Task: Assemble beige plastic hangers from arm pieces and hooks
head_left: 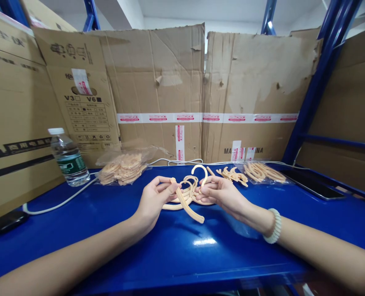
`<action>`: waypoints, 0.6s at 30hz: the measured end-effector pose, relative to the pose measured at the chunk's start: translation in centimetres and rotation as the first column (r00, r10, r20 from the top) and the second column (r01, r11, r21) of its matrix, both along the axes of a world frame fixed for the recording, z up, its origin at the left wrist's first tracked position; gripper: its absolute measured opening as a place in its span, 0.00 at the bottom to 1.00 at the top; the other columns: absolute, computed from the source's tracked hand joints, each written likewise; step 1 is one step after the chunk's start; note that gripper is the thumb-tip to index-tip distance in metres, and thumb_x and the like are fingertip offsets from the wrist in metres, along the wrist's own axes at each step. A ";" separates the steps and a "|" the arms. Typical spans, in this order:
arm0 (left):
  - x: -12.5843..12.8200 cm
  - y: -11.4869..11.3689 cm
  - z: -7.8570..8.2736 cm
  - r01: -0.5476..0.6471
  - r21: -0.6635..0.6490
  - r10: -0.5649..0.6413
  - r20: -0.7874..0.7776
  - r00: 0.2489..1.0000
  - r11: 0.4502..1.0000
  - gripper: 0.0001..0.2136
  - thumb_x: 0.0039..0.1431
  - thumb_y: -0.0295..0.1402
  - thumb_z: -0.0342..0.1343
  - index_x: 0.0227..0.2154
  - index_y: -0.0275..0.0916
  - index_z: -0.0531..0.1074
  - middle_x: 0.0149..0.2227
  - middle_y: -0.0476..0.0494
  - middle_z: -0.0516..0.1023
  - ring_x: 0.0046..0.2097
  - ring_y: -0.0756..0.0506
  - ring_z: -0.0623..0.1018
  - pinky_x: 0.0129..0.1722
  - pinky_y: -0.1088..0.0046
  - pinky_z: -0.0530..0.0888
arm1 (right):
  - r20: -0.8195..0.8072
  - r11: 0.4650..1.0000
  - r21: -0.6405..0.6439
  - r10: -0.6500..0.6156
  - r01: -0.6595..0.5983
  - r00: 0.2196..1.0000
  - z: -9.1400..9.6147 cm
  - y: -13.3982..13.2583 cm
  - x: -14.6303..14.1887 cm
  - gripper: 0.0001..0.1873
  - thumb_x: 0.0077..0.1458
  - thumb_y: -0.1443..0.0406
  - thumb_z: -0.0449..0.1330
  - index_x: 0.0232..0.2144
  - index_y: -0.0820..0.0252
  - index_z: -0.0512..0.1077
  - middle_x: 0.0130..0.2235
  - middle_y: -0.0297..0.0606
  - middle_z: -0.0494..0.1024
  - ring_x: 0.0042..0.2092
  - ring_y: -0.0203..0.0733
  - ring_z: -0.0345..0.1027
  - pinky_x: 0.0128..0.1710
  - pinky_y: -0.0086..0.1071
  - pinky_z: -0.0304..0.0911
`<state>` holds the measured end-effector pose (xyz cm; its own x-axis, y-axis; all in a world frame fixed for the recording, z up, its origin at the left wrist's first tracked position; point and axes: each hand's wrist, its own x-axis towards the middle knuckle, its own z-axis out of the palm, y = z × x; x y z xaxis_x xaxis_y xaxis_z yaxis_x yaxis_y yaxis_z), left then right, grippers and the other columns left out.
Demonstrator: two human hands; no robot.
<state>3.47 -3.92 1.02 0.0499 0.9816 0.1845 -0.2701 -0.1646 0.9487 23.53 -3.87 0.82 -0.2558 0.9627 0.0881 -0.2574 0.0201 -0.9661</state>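
My left hand [159, 195] pinches one end of a beige curved hanger arm [188, 207], whose other end slants down toward me. In my right hand [222, 193] is a beige hanger hook [204, 170], gripped near its lower end with the curve upward. The two parts are apart. Behind and between my hands lie several beige hangers [173, 206] on the blue table [176, 255], partly hidden by my fingers. Just beyond my right hand is a loose pile of hooks [233, 175].
A clear bag of beige pieces [122, 167] lies back left beside a water bottle [68, 158]. Back right are another bag of curved parts [264, 172] and a dark tablet-like device [313, 183]. A white cable [61, 204] runs to a black object [7, 222]. Cardboard [157, 82] walls the back.
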 end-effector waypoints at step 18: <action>-0.1 0.2 0.3 -0.070 0.141 0.074 -0.029 0.997 0.988 0.18 0.47 0.37 0.66 0.39 0.36 0.68 0.35 0.41 0.82 0.35 0.45 0.81 0.39 0.66 0.77 | 0.016 0.925 -0.006 0.379 -0.379 0.925 -0.4 -1.2 -0.4 0.14 0.48 0.62 0.68 0.36 0.64 0.72 0.49 0.45 0.74 0.48 0.43 0.71 0.46 0.37 0.69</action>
